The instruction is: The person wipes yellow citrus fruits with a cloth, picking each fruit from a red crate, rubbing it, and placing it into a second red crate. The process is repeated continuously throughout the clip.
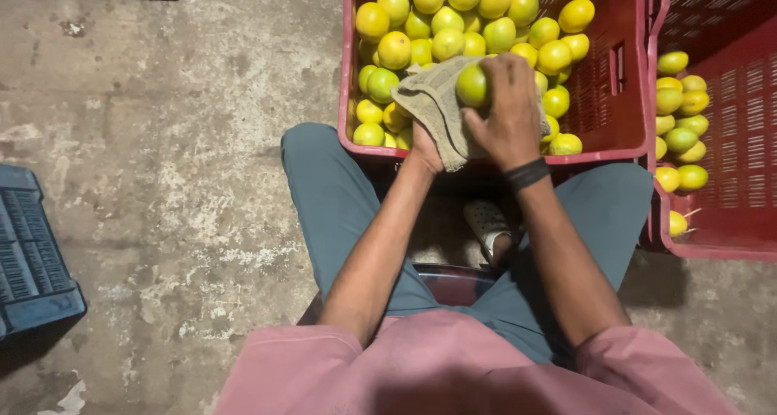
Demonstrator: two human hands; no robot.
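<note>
Citrus fruits (453,27) in two red crates (623,99).

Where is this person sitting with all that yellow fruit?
Probably a fruit sorting or packing spot, maybe at a market or warehouse. Two red plastic crates hold yellow-green citrus fruit on a rough concrete floor. The right hand holds one fruit; the left hand holds a cloth.
</note>
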